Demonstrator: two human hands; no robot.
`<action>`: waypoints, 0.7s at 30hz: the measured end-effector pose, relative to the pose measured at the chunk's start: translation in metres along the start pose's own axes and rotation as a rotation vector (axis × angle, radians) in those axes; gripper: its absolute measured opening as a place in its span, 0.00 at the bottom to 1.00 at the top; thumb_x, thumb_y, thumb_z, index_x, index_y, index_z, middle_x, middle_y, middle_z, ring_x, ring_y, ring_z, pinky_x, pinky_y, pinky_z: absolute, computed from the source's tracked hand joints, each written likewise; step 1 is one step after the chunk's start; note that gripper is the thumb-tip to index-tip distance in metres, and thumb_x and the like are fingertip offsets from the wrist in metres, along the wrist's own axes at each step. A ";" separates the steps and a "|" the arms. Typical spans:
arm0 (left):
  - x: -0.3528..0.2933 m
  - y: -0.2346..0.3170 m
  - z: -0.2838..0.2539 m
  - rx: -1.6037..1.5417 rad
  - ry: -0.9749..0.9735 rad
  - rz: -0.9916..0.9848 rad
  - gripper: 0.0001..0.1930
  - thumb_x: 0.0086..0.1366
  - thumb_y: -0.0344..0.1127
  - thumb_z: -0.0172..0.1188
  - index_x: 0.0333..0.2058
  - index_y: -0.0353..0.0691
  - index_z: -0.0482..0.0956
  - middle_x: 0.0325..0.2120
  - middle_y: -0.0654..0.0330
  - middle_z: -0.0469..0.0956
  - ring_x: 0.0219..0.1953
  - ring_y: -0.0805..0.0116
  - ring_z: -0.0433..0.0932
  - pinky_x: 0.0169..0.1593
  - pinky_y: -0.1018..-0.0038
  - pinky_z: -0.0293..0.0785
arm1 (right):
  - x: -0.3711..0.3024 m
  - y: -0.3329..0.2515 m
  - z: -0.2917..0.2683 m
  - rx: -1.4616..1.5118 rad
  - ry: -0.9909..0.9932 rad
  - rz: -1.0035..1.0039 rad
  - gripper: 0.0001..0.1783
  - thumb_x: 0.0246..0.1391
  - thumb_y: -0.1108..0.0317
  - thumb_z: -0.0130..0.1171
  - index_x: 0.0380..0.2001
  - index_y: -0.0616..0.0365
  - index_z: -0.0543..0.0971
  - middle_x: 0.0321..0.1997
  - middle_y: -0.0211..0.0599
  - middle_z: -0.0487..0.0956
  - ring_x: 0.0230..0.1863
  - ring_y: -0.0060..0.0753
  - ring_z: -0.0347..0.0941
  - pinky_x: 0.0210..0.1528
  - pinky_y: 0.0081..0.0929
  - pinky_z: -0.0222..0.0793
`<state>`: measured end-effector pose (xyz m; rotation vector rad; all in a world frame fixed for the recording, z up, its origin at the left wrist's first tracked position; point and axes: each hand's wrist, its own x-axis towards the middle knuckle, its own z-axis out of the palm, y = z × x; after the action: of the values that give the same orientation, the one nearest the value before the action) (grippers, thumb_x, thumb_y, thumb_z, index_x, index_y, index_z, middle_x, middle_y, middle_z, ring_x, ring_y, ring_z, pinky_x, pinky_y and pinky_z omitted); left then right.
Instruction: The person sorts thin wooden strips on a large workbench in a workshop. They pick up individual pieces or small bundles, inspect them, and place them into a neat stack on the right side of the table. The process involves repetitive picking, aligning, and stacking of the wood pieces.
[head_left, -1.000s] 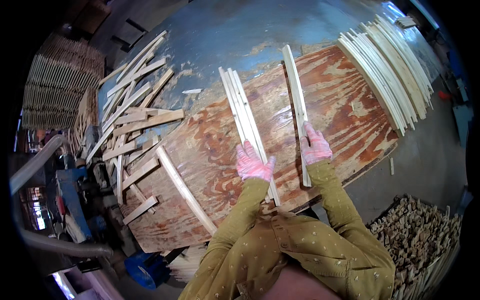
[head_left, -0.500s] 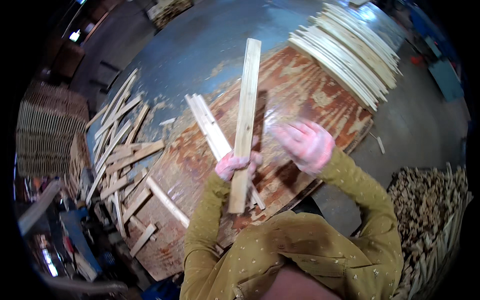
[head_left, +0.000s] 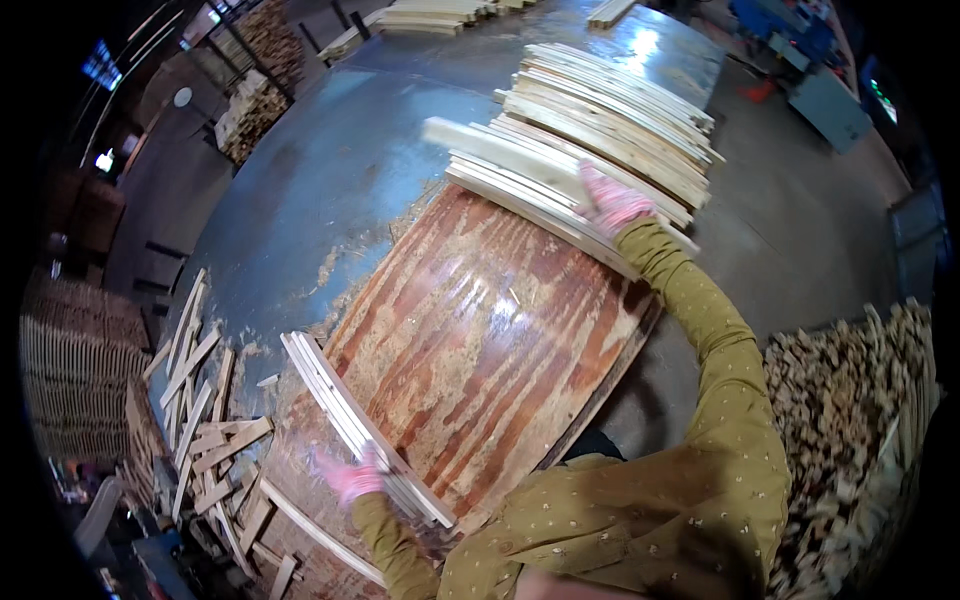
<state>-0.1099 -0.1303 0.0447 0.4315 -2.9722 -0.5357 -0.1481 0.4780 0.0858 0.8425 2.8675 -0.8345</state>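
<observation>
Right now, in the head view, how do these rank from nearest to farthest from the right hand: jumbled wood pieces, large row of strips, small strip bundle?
1. Large row of strips: at the right hand, upper right.
2. Small strip bundle: lower left, at the left hand.
3. Jumbled wood pieces: farther left, past the bundle.

"What's on the right?"
"A big stack of wood pieces [head_left: 845,420] on the floor [head_left: 790,215]; farther up, a grey-green box [head_left: 830,108] near a red thing [head_left: 760,91]."
"And far left?"
"A dim, ribbed stack [head_left: 75,365], its details hard to tell."
</observation>
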 end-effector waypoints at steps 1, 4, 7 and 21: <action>-0.022 0.018 0.020 0.299 -0.127 -0.163 0.55 0.49 0.50 0.72 0.67 0.40 0.45 0.65 0.40 0.51 0.65 0.45 0.58 0.66 0.52 0.58 | 0.012 0.029 0.006 -0.447 0.334 -0.352 0.38 0.59 0.44 0.50 0.64 0.58 0.60 0.56 0.53 0.73 0.54 0.45 0.73 0.55 0.35 0.69; -0.059 0.028 0.053 0.247 -0.147 -0.434 0.53 0.51 0.48 0.70 0.68 0.42 0.43 0.62 0.37 0.58 0.61 0.42 0.62 0.62 0.53 0.63 | 0.044 0.044 -0.013 -0.491 0.196 -0.097 0.42 0.56 0.45 0.54 0.67 0.55 0.53 0.64 0.50 0.65 0.61 0.47 0.66 0.60 0.37 0.65; -0.069 0.032 0.065 0.208 -0.058 -0.473 0.51 0.54 0.47 0.68 0.68 0.43 0.42 0.59 0.37 0.62 0.59 0.40 0.66 0.59 0.53 0.66 | 0.073 0.068 -0.025 -0.645 0.285 -0.120 0.42 0.55 0.46 0.55 0.66 0.54 0.54 0.64 0.47 0.66 0.61 0.47 0.65 0.61 0.39 0.63; -0.047 0.006 0.076 -0.244 -0.227 -0.190 0.28 0.63 0.43 0.57 0.59 0.36 0.65 0.55 0.45 0.71 0.58 0.49 0.68 0.62 0.64 0.63 | 0.065 0.061 -0.006 -0.750 0.305 -0.169 0.39 0.53 0.45 0.57 0.61 0.61 0.65 0.61 0.52 0.69 0.61 0.47 0.66 0.63 0.38 0.61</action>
<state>-0.0770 -0.0865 -0.0263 0.6736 -3.0354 -1.0171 -0.1714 0.5561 0.0496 0.6629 3.1298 0.4164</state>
